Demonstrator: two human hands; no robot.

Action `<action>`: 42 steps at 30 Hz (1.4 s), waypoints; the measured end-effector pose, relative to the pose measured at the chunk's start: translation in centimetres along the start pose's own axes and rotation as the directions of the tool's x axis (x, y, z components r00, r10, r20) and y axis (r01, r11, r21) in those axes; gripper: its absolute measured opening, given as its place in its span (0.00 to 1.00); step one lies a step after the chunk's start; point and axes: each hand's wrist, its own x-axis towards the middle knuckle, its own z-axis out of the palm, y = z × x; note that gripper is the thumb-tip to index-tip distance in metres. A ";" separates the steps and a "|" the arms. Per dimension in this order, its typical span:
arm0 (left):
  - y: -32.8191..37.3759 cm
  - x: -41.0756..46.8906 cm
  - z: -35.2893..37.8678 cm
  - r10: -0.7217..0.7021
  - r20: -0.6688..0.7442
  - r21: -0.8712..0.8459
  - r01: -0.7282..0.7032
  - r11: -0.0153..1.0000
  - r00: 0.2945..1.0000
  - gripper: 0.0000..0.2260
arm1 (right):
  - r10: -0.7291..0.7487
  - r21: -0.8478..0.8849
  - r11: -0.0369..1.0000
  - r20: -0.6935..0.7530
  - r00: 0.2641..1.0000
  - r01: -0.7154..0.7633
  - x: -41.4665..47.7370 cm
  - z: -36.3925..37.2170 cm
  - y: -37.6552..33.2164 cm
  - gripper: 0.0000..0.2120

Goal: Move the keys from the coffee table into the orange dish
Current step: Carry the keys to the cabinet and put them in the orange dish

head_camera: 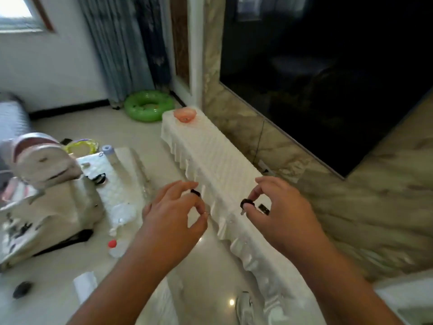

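Note:
My left hand [173,212] pinches a black-headed key [195,193] at its fingertips, a thin ring near the thumb. My right hand [278,209] pinches another black-headed key [247,203], its metal blade pointing down. A third small black piece [263,208] shows by the right fingers; whether it is held or lies on the cloth I cannot tell. Both hands hover above the near part of a long low cabinet draped in white cloth [210,156]. The orange dish [185,114] stands at the far end of that cabinet, with something small inside.
The coffee table [126,174] to the left carries a pale backpack [46,198], a bottle [110,153] and a black item [99,178]. A green swim ring [148,105] lies on the floor beyond. A dark screen [328,66] fills the marble wall on the right.

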 end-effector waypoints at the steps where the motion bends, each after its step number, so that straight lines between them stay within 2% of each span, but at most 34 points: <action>1: -0.1 0.7 -0.2 -0.033 -0.021 0.021 0.033 0.999 0.999 0.04 | -0.030 0.008 1.000 0.026 0.999 0.029 1.6 0.2 0.1 0.06; 9: 1.8 7.3 0.3 -0.218 -0.143 0.073 0.230 0.970 0.965 0.04 | -0.235 0.117 0.967 0.067 0.970 0.226 14.9 -0.4 1.2 0.07; 13: 3.2 10.7 2.0 -0.283 -0.205 0.062 0.301 0.952 0.937 0.04 | -0.333 0.164 0.936 0.131 0.934 0.310 19.7 -0.5 2.8 0.07; 21: 3.6 15.0 3.0 -0.371 -0.306 0.045 0.402 0.914 0.877 0.04 | -0.439 0.233 0.889 0.187 0.879 0.394 26.5 -0.1 3.1 0.07; 27: 1.3 18.7 3.7 -0.380 -0.343 0.050 0.421 0.906 0.859 0.05 | -0.465 0.225 0.880 0.232 0.855 0.418 30.6 1.9 2.6 0.06; 32: -3.0 24.0 3.8 -0.345 -0.324 0.050 0.380 0.924 0.881 0.05 | -0.423 0.215 0.901 0.245 0.873 0.376 35.9 3.9 1.3 0.07; 42: -16.4 39.1 -2.7 -0.258 -0.343 0.011 0.278 0.960 0.903 0.04 | -0.340 0.126 0.939 0.191 0.921 0.321 50.9 8.6 -8.5 0.06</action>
